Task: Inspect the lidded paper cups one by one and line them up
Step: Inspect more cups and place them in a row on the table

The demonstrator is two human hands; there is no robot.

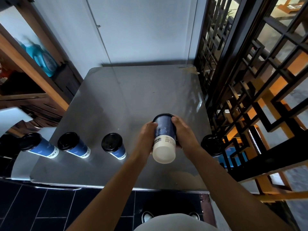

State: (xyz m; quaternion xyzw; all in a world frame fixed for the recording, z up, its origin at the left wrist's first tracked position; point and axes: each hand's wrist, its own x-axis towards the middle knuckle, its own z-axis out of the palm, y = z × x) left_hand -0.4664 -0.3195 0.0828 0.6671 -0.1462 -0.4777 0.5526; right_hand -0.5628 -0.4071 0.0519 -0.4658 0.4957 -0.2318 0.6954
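Observation:
A blue paper cup (pixel 164 135) with a black lid is held above the steel table (pixel 126 97), tipped so that its white base faces me and the lid points away. My left hand (pixel 146 135) grips its left side and my right hand (pixel 185 132) grips its right side. Three more lidded blue cups stand upright in a row on the table's left front: one (pixel 39 145) at the far left, one (pixel 74 145) beside it, one (pixel 114 145) nearest my hands. Another lidded cup (pixel 211 145) stands at the table's right edge, partly behind the black lattice.
A black lattice screen (pixel 250 90) runs along the table's right side. A wooden shelf (pixel 33 72) with a blue bottle (pixel 43 57) stands at the left. A white wall is behind the table. Dark floor tiles (pixel 50 209) lie below its front edge.

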